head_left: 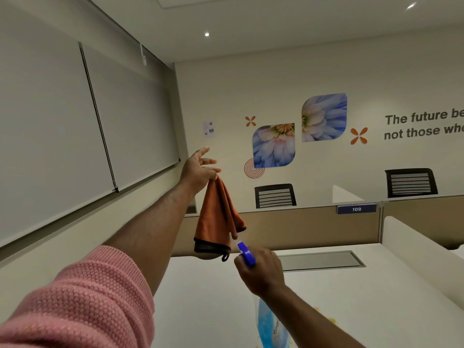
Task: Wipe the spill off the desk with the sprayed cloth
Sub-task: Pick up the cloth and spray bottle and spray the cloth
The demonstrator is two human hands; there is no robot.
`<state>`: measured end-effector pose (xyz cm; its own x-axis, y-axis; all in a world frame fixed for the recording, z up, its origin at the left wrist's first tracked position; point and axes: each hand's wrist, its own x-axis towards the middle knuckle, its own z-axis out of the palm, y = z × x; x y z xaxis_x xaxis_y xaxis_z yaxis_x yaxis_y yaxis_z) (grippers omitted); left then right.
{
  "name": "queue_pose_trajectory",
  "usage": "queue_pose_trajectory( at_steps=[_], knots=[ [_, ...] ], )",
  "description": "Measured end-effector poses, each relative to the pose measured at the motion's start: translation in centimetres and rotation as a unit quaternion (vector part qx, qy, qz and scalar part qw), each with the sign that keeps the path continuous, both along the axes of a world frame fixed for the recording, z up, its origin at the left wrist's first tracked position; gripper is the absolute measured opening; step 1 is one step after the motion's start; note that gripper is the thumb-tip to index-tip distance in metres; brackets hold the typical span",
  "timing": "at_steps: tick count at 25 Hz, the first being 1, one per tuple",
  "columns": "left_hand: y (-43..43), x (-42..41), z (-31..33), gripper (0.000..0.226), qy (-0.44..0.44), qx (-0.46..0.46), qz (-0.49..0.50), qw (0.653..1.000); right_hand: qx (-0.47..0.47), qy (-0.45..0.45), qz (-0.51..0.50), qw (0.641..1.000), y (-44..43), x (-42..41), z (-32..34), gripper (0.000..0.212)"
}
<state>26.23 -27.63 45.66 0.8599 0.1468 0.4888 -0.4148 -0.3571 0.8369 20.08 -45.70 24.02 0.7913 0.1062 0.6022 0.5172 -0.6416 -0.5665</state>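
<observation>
My left hand point(199, 169) is raised at arm's length and pinches the top of an orange cloth point(218, 217), which hangs down with its dark-trimmed corner lowest. My right hand point(261, 271) grips a spray bottle point(270, 325) of blue liquid by its blue trigger head point(246, 253). The nozzle points up at the cloth's lower edge, very close to it. Below both hands lies the white desk point(351, 297). A few small yellow specks of spill point(331, 320) show on the desk to the right of the bottle.
Beige partition panels point(301, 227) close the desk at the back and a white divider point(421, 252) on the right. A grey cable hatch point(321, 259) sits in the desk top. Two black chairs point(275, 195) stand behind the partition. Roller blinds cover the left wall.
</observation>
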Motion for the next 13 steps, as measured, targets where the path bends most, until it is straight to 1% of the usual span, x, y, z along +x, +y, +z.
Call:
queue_pose_trajectory(
  at_steps=[3, 6, 10, 13],
  knots=[
    [0.5, -0.1, -0.2, 0.087, 0.0, 0.001, 0.007, 1.0, 0.005, 0.022, -0.005, 1.0, -0.1, -0.2, -1.1, 0.046],
    [1.3, -0.2, -0.7, 0.087, 0.006, 0.004, 0.016, 1.0, 0.026, 0.015, 0.001, 1.0, 0.5, 0.1, -1.1, 0.038],
    [2.5, -0.7, -2.4, 0.088, 0.024, -0.002, 0.026, 0.999, 0.032, 0.021, 0.017, 0.999, 1.6, 0.1, -1.3, 0.031],
    [4.0, -1.4, -4.6, 0.089, 0.044, 0.0, 0.033, 0.998, 0.028, 0.031, 0.023, 0.999, 2.9, -0.4, -2.7, 0.016]
  ],
)
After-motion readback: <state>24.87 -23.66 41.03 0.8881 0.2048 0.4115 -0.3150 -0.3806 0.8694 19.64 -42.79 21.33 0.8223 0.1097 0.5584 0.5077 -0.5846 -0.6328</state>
